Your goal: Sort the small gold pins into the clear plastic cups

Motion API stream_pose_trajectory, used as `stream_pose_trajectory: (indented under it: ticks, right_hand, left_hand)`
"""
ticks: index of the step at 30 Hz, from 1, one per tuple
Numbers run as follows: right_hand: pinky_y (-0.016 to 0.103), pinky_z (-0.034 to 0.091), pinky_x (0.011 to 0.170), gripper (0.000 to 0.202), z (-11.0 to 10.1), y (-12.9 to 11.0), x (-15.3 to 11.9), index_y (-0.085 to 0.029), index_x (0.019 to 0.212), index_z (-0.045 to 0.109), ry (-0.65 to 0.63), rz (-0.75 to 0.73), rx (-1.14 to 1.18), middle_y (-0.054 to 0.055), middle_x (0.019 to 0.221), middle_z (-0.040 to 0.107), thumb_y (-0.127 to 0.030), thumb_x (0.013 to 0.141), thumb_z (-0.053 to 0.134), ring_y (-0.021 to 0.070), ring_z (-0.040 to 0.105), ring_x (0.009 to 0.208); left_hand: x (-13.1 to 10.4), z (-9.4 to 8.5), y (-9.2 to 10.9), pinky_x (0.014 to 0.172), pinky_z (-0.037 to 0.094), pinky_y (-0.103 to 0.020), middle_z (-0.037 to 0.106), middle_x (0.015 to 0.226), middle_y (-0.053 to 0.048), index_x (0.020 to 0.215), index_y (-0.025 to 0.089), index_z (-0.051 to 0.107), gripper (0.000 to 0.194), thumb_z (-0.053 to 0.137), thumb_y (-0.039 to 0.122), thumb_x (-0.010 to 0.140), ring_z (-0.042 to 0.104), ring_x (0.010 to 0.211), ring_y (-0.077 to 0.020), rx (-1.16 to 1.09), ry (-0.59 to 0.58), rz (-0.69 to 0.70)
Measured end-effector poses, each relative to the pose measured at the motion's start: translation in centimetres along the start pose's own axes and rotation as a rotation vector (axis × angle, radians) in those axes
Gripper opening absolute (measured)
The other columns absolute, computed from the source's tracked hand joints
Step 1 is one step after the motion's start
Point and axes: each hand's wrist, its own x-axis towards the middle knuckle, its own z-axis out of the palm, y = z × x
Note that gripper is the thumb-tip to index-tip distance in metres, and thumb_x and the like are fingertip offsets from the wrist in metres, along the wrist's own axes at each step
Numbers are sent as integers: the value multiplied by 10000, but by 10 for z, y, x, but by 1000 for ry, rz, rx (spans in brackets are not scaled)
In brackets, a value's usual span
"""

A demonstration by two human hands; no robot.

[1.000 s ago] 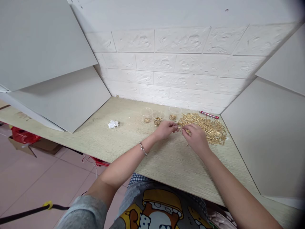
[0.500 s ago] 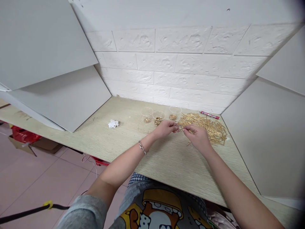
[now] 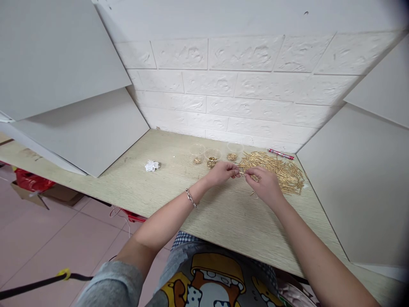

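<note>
Between my two hands a small thin golden piece [image 3: 241, 172] spans the gap between the fingertips. My left hand [image 3: 224, 172], with a silver bracelet at the wrist, pinches one end of it. My right hand [image 3: 263, 182] has thumb and fingers closed at the other end. Behind and beside my right hand lies a wide pile of golden pins [image 3: 289, 175]. Three clear cups with small metal parts stand behind my left hand: a left cup [image 3: 197, 150], a middle cup [image 3: 213, 154] and a right cup [image 3: 235, 148].
A crumpled white wad [image 3: 152, 166] lies on the wooden table [image 3: 134, 187] at the left. A red pen-like tube [image 3: 281, 154] lies behind the pile. Grey panels border the work area at the left [image 3: 86, 128] and right [image 3: 358, 187], with a white brick-pattern wall at the back.
The right fingers have shifted very slightly at the golden piece. Both hands otherwise keep their place and grip.
</note>
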Motion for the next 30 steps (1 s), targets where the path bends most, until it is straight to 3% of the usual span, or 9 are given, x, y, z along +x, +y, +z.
stream_pose_trajectory:
  ticks: [3,7,11,17,30]
  right_hand:
    - [302,465,678,133,-1,2,0,-201,712,636,-44,60,63,17,759,662,-249,741,515,169,605,719]
    - [301,466,677,134,2,0,-1,-195,710,637,-9,90,61,20,754,665,-242,736,514,169,609,715]
    - [310,462,666,153,6,-2,-1,-188,698,633,41,40,-33,37,748,662,-231,743,494,180,603,714]
    - [307,458,671,169,6,1,-2,-183,703,630,37,-91,-104,44,763,662,-216,762,475,178,597,726]
    - [308,456,664,175,7,2,-1,-191,708,627,42,-64,-56,42,754,656,-230,768,467,175,593,721]
  left_hand:
    - [0,-1,0,675,431,-236,629,726,-44,719,102,579,124,489,178,755,530,637,-85,11,-29,6]
    - [0,0,0,668,433,-231,627,726,-45,716,101,576,130,484,182,762,532,639,-85,36,-12,-8]
    - [0,2,0,686,441,-241,632,737,-42,725,107,582,141,481,196,765,545,655,-92,80,38,-30]
    - [0,3,-1,679,443,-236,628,715,-36,716,106,583,132,479,174,763,547,650,-89,91,22,-31]
    - [1,2,-3,679,439,-228,638,726,-35,726,112,603,174,462,200,777,558,659,-93,168,49,4]
